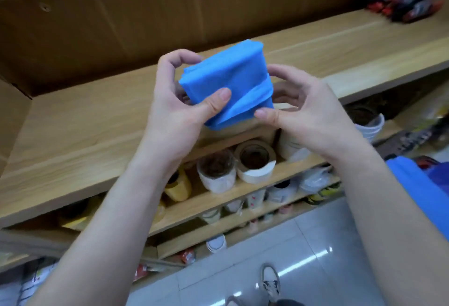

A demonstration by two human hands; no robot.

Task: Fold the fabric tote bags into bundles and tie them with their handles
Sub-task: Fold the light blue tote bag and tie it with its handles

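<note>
Above the pale wooden shelf (73,135), the left hand (175,111) grips the folded blue fabric bundle (226,67); fingers (267,113) of the right hand (308,113) pinch its wrapped handle (258,92). Tying seems in hand; tightening probably comes next.

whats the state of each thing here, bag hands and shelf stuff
blue bag bundle, folded, held in the air
handle, wrapped round the bundle, no knot visible
left hand, grips the bundle's left side
right hand, pinches the bundle's right edge
tape rolls, resting on lower shelf

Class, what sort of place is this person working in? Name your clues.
Probably a shop storeroom or packing area: tiered wooden shelves, tape rolls stored on them, and a large cardboard box on top.
</note>
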